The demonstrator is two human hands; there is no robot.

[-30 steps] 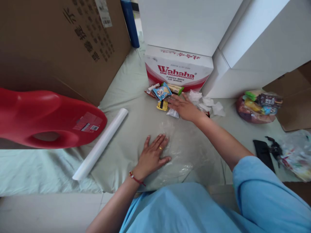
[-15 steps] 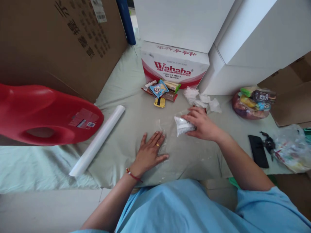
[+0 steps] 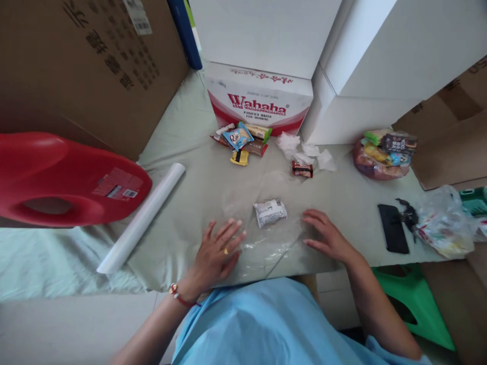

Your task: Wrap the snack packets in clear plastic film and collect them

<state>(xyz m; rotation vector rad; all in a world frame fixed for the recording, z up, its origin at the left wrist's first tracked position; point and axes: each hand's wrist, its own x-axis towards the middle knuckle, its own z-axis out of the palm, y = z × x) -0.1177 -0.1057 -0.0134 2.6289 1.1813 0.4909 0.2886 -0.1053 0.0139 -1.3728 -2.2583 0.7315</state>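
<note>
A small white printed snack packet [image 3: 270, 212] lies on a thin sheet of clear plastic film [image 3: 262, 248] spread over the cloth. My left hand [image 3: 218, 249] is at the film's left side, palm down, with its fingers extended and holding nothing. To the right of the packet, my right hand [image 3: 326, 235] hovers or rests near the film's right edge, its fingers apart and no object in them. Whether the right fingertips touch the film I cannot tell. Beyond the packet lies a small red-brown wrapped snack [image 3: 302, 169], beside crumpled white tissues [image 3: 289, 145].
Several wrapped snacks [image 3: 239, 137] are heaped before a Wahaha water carton [image 3: 262, 99]. A white roll [image 3: 142, 218] and a red jug [image 3: 76, 182] are at left. On the right are a bag of snacks [image 3: 384, 154], a black phone [image 3: 393, 228], keys and a plastic bag [image 3: 443, 220].
My right hand has let go of the white packet, now lying on the film, and drawn back to the right. My left hand has shifted left and nearer. The view has turned slightly.
</note>
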